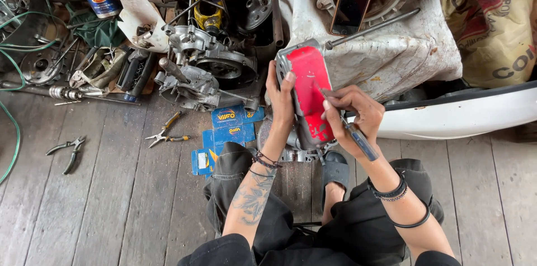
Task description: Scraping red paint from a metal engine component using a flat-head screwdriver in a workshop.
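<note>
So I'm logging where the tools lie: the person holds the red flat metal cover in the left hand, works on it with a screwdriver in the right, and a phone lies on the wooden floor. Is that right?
Not quite. The dark rectangular phone lies on the round white engine housing, not on the wooden floor. The head view shows it. The rest holds: left hand on the red flat metal cover, right hand with the slim metal screwdriver.

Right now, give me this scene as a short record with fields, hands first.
left hand: grips left edge of the red cover
right hand: holds a thin tool, tip on the cover
floor: wooden planks
pliers: two pairs, and
engine parts: piled behind
phone: on the white casing
</note>
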